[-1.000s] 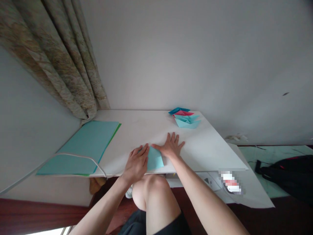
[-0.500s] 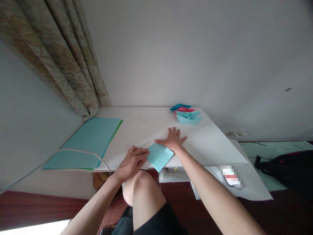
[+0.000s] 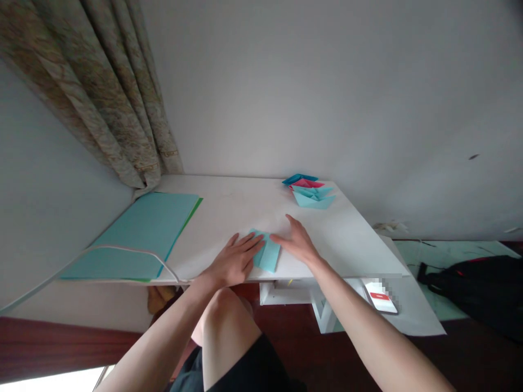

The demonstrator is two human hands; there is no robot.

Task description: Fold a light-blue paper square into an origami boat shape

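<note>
A small folded sheet of light blue paper (image 3: 268, 257) lies on the white table near its front edge. My left hand (image 3: 236, 258) rests flat over the paper's left part, fingers stretched out and covering some of it. At the paper's upper right corner is my right hand (image 3: 297, 240), its thumb reaching to the corner and its index finger pointing away from it; the other fingers are partly hidden. Farther back stand several folded paper boats: a light blue one (image 3: 314, 200), a pink one (image 3: 307, 183) and a dark blue one (image 3: 297, 178).
A stack of large coloured sheets (image 3: 134, 234) lies at the table's left, with a white cable (image 3: 134, 250) across it. A phone (image 3: 381, 296) lies at the right on a lower white surface. A black bag (image 3: 474, 286) is farther right, and a patterned curtain (image 3: 102, 98) hangs at left.
The paper has turned from a diamond pose to a more upright, narrower shape. My left hand has moved right onto it, and my right hand's spread fingers have drawn in.
</note>
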